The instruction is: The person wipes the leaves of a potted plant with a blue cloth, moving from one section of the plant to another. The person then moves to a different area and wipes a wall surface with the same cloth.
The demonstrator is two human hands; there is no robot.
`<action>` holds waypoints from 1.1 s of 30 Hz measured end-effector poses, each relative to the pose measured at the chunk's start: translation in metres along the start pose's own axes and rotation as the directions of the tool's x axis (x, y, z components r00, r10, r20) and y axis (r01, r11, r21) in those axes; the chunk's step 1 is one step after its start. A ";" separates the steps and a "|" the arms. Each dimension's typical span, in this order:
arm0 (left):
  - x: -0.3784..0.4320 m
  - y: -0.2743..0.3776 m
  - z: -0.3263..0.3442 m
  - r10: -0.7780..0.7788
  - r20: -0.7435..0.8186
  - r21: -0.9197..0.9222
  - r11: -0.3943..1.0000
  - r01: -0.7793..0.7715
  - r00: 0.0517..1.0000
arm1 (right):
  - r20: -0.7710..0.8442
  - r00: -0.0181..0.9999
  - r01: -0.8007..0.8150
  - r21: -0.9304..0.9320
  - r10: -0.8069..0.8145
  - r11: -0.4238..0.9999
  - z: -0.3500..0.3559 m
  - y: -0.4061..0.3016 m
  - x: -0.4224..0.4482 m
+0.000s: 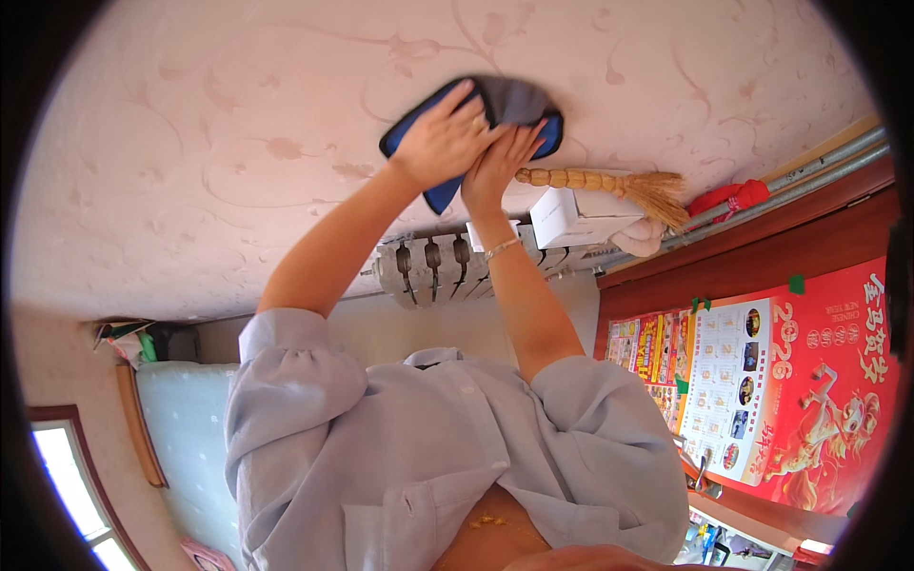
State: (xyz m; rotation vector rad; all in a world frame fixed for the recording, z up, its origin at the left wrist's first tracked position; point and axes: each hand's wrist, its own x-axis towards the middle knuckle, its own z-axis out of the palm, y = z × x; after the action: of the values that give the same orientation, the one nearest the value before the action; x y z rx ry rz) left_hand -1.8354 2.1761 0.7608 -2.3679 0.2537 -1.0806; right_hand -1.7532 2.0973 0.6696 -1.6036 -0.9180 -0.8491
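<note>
A folded blue and grey cloth with black edging [525, 100] lies against the pale patterned wall [285, 93]; it looks like a cleaning cloth. On its left part, my left hand [446, 135] presses flat with the fingers stretched. My right hand [500, 160] is just beside and partly under the left one, its fingers resting on the cloth's lower right part. The hands touch or overlap near the middle. The cloth is slightly blurred, and the palms are hidden. A bracelet circles my right wrist.
Below the cloth, a straw hand broom [607, 182] lies by a white box [571, 218] above a radiator [428, 268]. Metal pipes [821, 168] with a red cloth [735, 200] run along the right. A red calendar poster [835, 321] hangs there. A light-blue covered bed [189, 421] is at left.
</note>
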 end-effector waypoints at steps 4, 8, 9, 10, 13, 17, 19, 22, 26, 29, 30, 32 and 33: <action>-0.052 0.018 0.009 -0.098 0.065 -0.092 0.990 0.104 0.993 | 0.152 0.988 0.012 -0.028 -0.007 1.000 -0.007 -0.001 -0.031; -0.036 0.017 0.001 -0.170 0.066 -0.100 0.979 0.176 0.983 | 0.090 0.994 0.052 0.007 -0.053 0.999 -0.014 -0.004 -0.003; -0.017 0.011 -0.006 -0.170 0.065 -0.077 0.982 0.175 0.983 | 0.024 0.993 0.120 -0.021 -0.119 0.993 -0.015 0.001 0.009; 0.003 -0.001 -0.017 -0.166 0.016 -0.055 0.984 0.167 0.986 | 0.009 0.996 0.086 0.016 -0.087 0.996 -0.017 -0.006 0.031; 0.059 -0.031 -0.048 -0.158 -0.144 -0.069 0.986 0.150 0.977 | -0.063 0.995 0.081 0.066 -0.077 0.995 -0.029 -0.034 0.090; 0.040 -0.018 -0.034 -0.123 -0.037 -0.079 0.990 0.120 0.992 | 0.002 0.998 0.063 0.082 -0.063 0.995 -0.025 -0.032 0.052; 0.015 0.002 -0.021 -0.088 0.060 -0.054 0.994 0.091 0.994 | 0.116 0.993 -0.019 0.112 0.006 0.994 -0.034 -0.032 0.029; 0.025 -0.003 -0.024 -0.071 0.032 -0.100 0.992 0.074 0.997 | 0.094 0.995 -0.046 0.189 0.029 0.981 -0.042 -0.036 0.034; 0.060 -0.013 -0.032 -0.094 0.001 -0.132 0.987 0.093 0.996 | 0.003 1.000 -0.001 0.157 0.001 0.988 -0.052 -0.036 0.074; 0.061 -0.003 -0.025 -0.107 -0.077 -0.131 0.987 0.096 0.991 | -0.001 0.997 0.073 0.131 -0.074 0.989 -0.055 -0.022 0.071; 0.048 0.002 -0.017 -0.118 -0.045 -0.113 0.987 0.112 0.992 | 0.038 0.999 0.031 0.085 -0.034 0.996 -0.054 -0.021 0.059; 0.016 0.010 -0.008 -0.147 0.025 -0.088 0.985 0.149 0.989 | 0.116 0.993 -0.022 0.088 0.012 0.996 -0.049 -0.020 0.032; -0.001 0.009 -0.005 -0.169 0.064 -0.075 0.982 0.174 0.983 | 0.169 0.985 -0.036 0.089 0.020 0.995 -0.044 -0.020 0.023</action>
State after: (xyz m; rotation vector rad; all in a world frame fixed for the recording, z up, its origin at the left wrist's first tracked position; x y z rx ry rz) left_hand -1.8395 2.1663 0.7583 -2.5264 0.0740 -1.0963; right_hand -1.7634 2.0610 0.7072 -1.6224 -1.0356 -0.6504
